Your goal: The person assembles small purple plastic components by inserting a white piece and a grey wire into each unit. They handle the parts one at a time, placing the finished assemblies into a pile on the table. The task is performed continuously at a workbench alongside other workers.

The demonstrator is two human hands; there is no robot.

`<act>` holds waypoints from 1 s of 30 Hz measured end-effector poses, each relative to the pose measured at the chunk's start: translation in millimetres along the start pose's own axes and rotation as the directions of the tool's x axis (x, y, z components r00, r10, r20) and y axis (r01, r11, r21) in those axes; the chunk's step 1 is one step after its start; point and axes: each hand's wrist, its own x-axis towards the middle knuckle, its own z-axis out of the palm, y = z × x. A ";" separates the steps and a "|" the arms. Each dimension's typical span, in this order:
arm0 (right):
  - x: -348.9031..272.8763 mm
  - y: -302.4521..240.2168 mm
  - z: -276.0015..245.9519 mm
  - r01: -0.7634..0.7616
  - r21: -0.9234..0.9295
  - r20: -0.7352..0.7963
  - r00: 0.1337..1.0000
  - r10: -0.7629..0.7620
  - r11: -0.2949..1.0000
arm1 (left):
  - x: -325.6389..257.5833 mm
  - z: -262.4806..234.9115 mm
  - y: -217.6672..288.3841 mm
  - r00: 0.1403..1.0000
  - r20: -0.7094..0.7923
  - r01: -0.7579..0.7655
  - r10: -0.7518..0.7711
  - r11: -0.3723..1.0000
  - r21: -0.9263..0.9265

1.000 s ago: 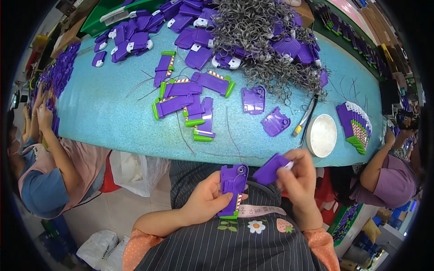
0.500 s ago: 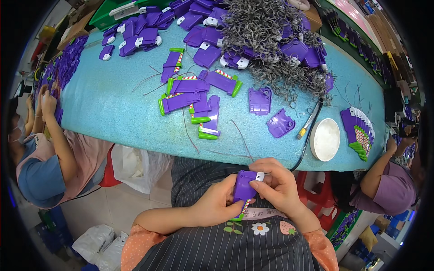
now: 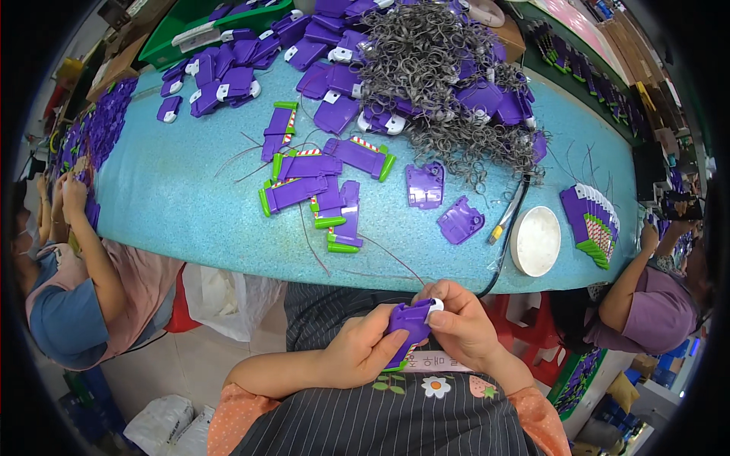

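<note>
Over my lap, both hands hold a purple plastic toy wing with a white corner piece and a green edge low down. My left hand is closed round its body, thumb across the purple face. At the white corner, my right hand pinches with thumb and fingers. A thin dark wire runs from the table to the right fingertips. Beyond the hands lie two loose purple shells and a loose group of purple wings with green ends and striped edges.
Grey coiled wire rings are heaped over purple parts at the back. A white bowl, a yellow-tipped knife and a black cable lie to the right. Beyond them is a fanned stack of wings. Co-workers sit on both sides.
The wing has tilted in my hands, and my left thumb has moved up onto its purple face. My right hand stays at the white corner. The whole view has shifted slightly.
</note>
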 end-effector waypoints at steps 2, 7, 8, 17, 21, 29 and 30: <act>1.6 5.4 -2.4 0.080 0.052 0.086 0.993 -0.084 0.995 | -1.8 5.9 -4.8 0.998 -0.058 -0.038 0.037 0.999 -0.014; -3.7 6.8 -0.5 0.134 -0.127 0.030 0.991 -0.131 0.983 | -7.0 7.8 -15.7 0.999 -0.047 0.018 -0.020 0.999 -0.029; -4.3 6.7 -1.5 0.138 -0.129 0.042 0.990 -0.133 0.982 | -5.2 7.3 -15.7 0.998 -0.051 -0.031 0.030 0.999 -0.017; -1.9 -15.3 3.8 0.445 -0.755 0.234 0.869 -0.435 0.483 | 23.3 -14.3 3.7 0.984 0.015 -0.175 0.176 0.959 0.222; -4.7 -17.8 16.0 0.284 -0.829 0.056 0.900 -0.433 0.482 | 21.2 -27.2 11.6 0.967 -0.211 -0.120 0.143 0.986 0.119; -4.9 -10.1 12.5 0.294 -0.911 0.210 0.934 -0.288 0.288 | 9.7 -19.7 -4.9 0.950 -0.305 -0.044 -0.069 0.936 -0.349; -5.0 -8.7 12.8 0.288 -0.898 0.188 0.934 -0.303 0.332 | 9.8 -16.2 -5.7 0.956 -0.274 -0.003 -0.102 0.934 -0.357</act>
